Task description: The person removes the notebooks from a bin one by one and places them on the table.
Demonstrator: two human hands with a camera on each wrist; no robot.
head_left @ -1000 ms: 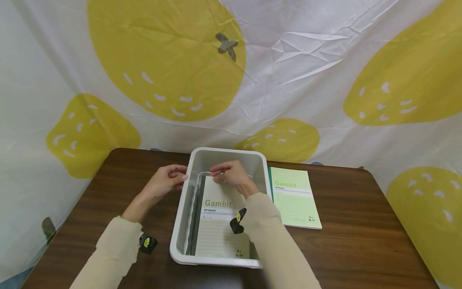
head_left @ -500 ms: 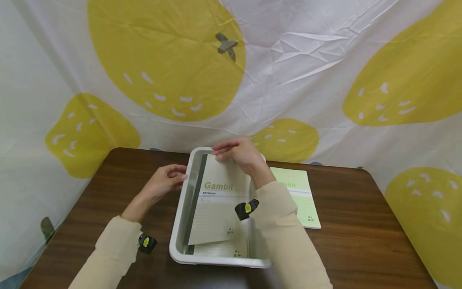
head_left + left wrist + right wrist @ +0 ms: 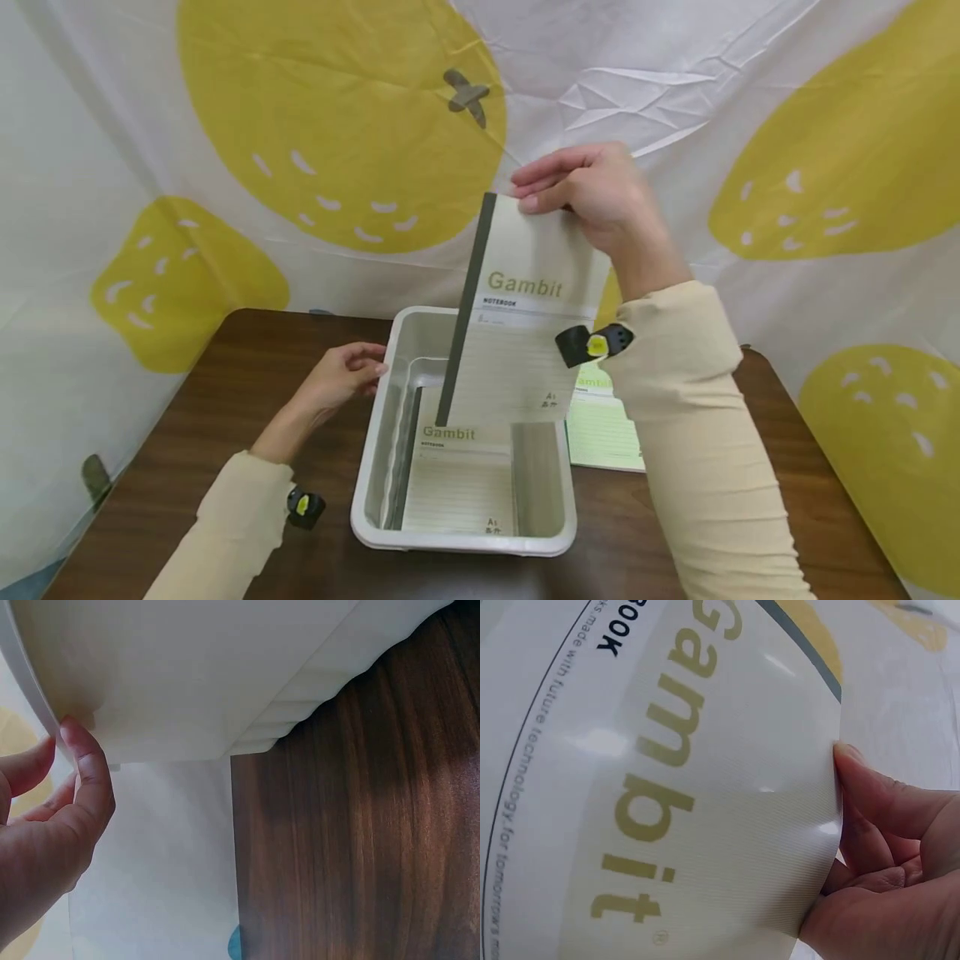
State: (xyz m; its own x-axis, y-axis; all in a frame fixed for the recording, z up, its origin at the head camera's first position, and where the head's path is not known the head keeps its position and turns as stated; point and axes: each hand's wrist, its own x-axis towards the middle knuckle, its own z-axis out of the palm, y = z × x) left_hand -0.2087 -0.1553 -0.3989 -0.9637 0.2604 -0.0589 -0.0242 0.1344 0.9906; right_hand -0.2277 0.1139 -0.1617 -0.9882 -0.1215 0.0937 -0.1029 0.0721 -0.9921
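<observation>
My right hand (image 3: 603, 196) pinches the top edge of a cream notebook (image 3: 517, 333) with a dark grey spine, holding it up tilted above the bin. In the right wrist view, the thumb and fingers grip the edge of the bowed notebook cover (image 3: 735, 772) beside the large "Gambit" lettering. A second cream notebook (image 3: 461, 492) lies inside the grey-white plastic bin (image 3: 360, 500). My left hand (image 3: 341, 379) is at the bin's left rim; in the left wrist view, its thumb and fingertips (image 3: 75, 739) pinch that rim.
A pale green notebook (image 3: 607, 433) lies on the dark wooden table (image 3: 720, 508) right of the bin, partly hidden by the right arm. A white cloth (image 3: 420, 279) with yellow fruit prints hangs behind the table.
My right hand has lifted the cream notebook up out of the bin and to the right, revealing another one beneath it. The left hand has stayed at the rim.
</observation>
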